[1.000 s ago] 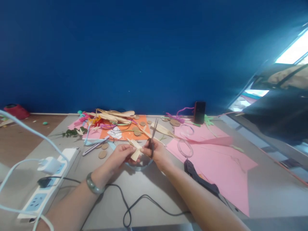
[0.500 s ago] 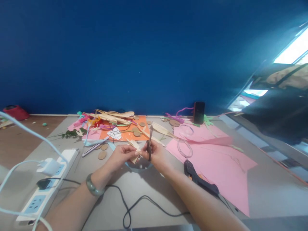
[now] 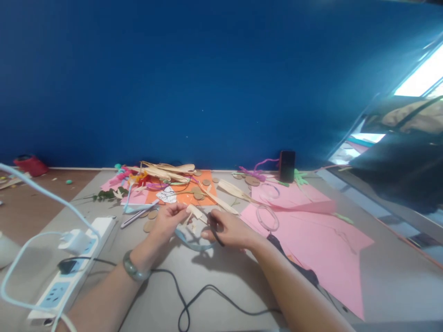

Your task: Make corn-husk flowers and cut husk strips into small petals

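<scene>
A plain deep-blue partition wall (image 3: 207, 83) spans the back, meeting the grey counter (image 3: 391, 281) along a pale strip (image 3: 79, 169). At left lies a brown surface (image 3: 58, 198), perhaps wooden flooring or another tabletop. A bright white pane (image 3: 420, 78) glares at upper right, the wall beside it sheened teal.

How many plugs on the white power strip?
2: a white charger toward the far end of the power strip, and a black plug just nearer the camera. No others show, though cables cross the strip.
</scene>
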`<control>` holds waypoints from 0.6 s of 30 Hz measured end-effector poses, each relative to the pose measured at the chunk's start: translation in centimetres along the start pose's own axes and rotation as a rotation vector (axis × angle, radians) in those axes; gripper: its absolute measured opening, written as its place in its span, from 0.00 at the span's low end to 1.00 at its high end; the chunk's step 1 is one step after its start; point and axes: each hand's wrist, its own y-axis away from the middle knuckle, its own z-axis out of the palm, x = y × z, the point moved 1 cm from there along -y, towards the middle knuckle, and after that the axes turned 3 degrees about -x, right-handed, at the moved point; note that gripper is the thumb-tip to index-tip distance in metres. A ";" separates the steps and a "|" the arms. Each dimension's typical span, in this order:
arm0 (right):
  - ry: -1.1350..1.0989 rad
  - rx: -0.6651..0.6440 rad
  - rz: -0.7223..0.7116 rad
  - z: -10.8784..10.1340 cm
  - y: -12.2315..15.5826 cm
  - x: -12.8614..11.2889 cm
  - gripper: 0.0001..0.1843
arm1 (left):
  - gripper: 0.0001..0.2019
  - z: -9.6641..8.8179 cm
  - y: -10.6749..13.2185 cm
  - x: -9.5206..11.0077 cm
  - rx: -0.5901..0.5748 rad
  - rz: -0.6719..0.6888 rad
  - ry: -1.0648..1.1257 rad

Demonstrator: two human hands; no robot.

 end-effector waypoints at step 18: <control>-0.316 -0.300 0.071 -0.5 0.2 -0.4 0.21 | 0.10 -0.1 -0.1 -0.1 -0.032 -0.057 0.026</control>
